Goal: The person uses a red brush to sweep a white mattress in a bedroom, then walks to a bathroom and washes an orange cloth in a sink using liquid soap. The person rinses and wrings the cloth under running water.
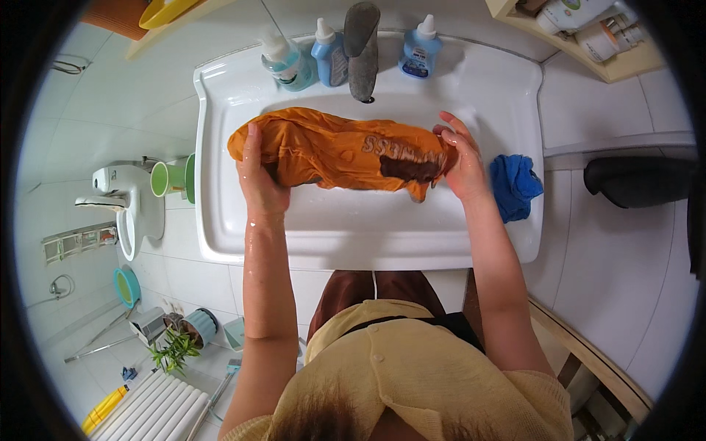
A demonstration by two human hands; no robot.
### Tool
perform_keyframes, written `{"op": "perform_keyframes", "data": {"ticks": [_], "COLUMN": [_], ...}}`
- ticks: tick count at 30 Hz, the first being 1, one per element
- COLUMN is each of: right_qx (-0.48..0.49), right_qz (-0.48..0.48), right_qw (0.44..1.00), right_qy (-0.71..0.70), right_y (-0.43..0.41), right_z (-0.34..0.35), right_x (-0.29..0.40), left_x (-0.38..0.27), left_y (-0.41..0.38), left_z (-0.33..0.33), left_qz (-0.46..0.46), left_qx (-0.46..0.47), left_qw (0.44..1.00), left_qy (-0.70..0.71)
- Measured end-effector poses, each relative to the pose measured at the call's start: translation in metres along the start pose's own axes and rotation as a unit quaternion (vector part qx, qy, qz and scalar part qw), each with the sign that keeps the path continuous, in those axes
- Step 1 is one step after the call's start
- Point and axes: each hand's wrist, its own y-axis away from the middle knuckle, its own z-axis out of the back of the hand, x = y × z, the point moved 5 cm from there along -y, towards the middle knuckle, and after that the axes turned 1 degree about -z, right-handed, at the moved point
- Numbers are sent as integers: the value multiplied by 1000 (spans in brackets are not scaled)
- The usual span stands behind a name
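Stretched between my two hands over the white washbasin (358, 229) is a wet orange cloth garment (336, 154) with printed lettering and a dark patch near its right end. My left hand (263, 176) grips its left end, thumb on top and the fingers hidden beneath. At the other end, my right hand (463, 160) holds the fabric, with some fingers raised and spread. Behind the garment stands a grey faucet (362, 55); no water is seen running from it. A folded blue cloth (514, 187) lies on the basin's right rim.
A pump bottle (288, 63) and a blue squeeze bottle (331, 55) stand left of the faucet, another blue bottle (420, 49) right of it. A shelf (612, 69) with containers juts out upper right. Green cups (165, 179) are left of the basin.
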Motion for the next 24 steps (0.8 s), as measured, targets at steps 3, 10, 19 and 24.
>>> {"op": "perform_keyframes", "data": {"ticks": [3,10,19,24], "right_qx": [-21,-30,162,137], "right_qz": [31,188,59,123], "right_qw": [999,949,434,449], "right_qy": [34,250,884,874], "right_y": [1,-19,-24,-45], "right_z": [17,32,3,26], "right_x": [16,63,-127,-95], "left_x": [-22,8,118,145], "left_y": [-2,-15,-38,32], "left_z": [13,66,117,108], "left_qz": [-72,-11,172,130], "left_qx": [25,-31,-95,-254], "left_qw": [994,956,980,958], "left_qy": [-77,-292,-18,14]}}
